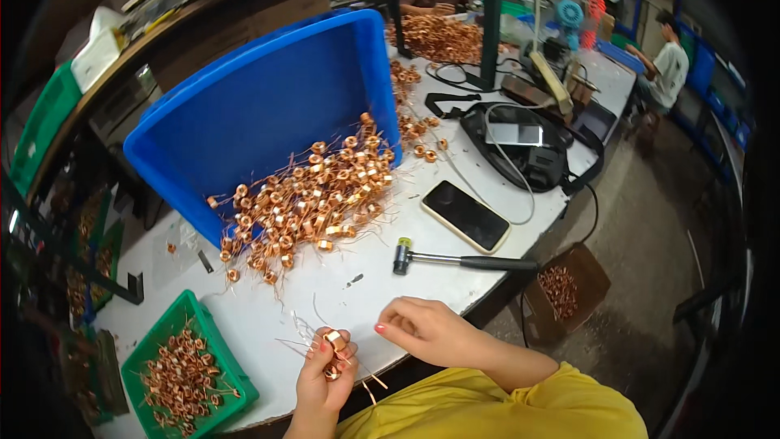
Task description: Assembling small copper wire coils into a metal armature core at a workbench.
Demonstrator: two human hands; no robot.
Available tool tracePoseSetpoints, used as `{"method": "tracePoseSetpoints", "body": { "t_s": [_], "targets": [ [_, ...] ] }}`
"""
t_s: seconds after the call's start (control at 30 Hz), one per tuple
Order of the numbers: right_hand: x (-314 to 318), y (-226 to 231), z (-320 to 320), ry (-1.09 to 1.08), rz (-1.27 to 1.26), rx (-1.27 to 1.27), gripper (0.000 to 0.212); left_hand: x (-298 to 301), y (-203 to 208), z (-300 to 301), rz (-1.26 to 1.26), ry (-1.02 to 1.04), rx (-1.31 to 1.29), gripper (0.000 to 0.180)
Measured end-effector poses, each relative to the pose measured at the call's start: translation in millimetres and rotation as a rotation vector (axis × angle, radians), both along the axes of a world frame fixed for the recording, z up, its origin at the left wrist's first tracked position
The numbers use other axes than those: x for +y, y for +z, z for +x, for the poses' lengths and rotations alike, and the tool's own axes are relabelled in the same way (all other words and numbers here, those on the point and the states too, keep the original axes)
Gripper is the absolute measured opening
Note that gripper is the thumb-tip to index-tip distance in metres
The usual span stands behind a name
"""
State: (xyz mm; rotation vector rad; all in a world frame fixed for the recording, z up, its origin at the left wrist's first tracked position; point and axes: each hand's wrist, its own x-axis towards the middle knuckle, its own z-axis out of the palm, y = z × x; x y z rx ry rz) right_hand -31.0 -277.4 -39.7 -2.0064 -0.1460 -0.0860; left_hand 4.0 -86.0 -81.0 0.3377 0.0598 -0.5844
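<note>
My left hand [323,378] is closed on small copper wire coils [334,341]. Two of them show between its thumb and fingers, and thin wire leads stick out on both sides. My right hand [426,331] hovers just right of it, apart from the coils. Its fingers are curled in toward the thumb; whatever they pinch, if anything, does not show. Beyond both hands, a heap of similar copper coils [313,195] spills onto the white table from a blue bin [256,106] lying on its side. A green tray [236,370] with more coils stands left of my left hand.
A hammer [463,262] and a phone [465,215] lie right of the heap. Behind them are a black bag [520,158] with cables and another coil pile [439,38]. A box of coils [597,272] is on the floor. Two other people sit farther back.
</note>
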Motion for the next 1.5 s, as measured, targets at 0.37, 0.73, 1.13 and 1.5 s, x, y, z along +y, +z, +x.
{"method": "tracePoseSetpoints", "body": {
  "t_s": [0.37,0.73,1.13,1.5],
  "targets": [
    [2.6,-16.5,3.3,0.139,0.219,0.040,0.029,-6.9,-9.7,-3.9,-0.061,-0.055,0.009,0.035],
    [27.1,-42.7,11.2,0.276,0.607,-0.058,0.088,-3.6,-16.5,-6.5,0.094,-0.197,-0.049,0.030],
    [27.9,-54.6,13.3,0.271,0.977,-0.265,0.077,-6.0,-16.3,-9.5,0.105,-0.246,-0.035,0.023],
    [13.3,-52.3,9.0,0.267,0.632,-0.192,0.084,-11.4,-11.7,-13.0,0.099,-0.207,0.021,0.027]
  ]
}}
